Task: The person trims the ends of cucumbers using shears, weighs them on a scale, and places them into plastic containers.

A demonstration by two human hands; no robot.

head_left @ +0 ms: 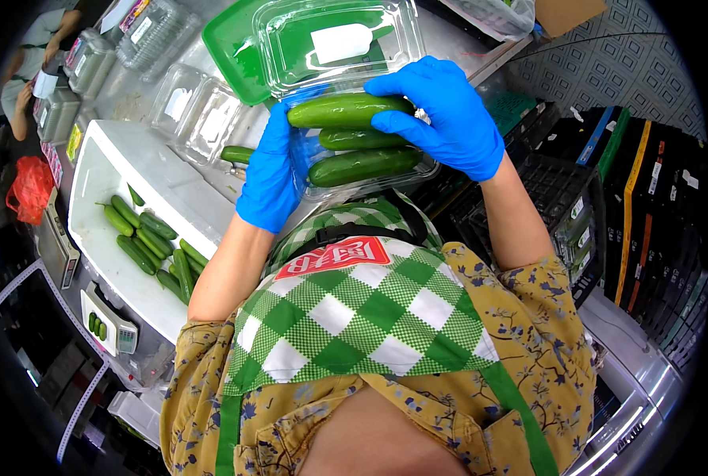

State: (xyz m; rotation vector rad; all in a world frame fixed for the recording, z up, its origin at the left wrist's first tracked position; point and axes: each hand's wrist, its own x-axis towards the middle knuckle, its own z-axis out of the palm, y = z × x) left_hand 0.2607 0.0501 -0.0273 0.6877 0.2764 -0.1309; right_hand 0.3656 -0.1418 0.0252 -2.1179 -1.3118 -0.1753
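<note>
In front of my apron, a clear plastic clamshell box (330, 193) lies with its lid (285, 65) folded back, a white label on that lid. My left hand (272, 172), in a blue glove, holds the box by its left side; some of its fingers show through the plastic. My right hand (443, 116), also gloved in blue, grips the right end of the top cucumber (330, 110) between thumb and fingers. Below it in the box are a middle cucumber (357, 139) and a lower cucumber (363, 168). Part of another cucumber (236, 154) shows beyond my left hand.
A green cutting board (229, 53) lies under the lid. An open empty clamshell (196, 113) sits left of it. Several cucumbers lie in a white bin (95, 238). A scale (113, 324) bears small cucumbers. Black crates (645, 214) stand right; another person (32, 65) is far left.
</note>
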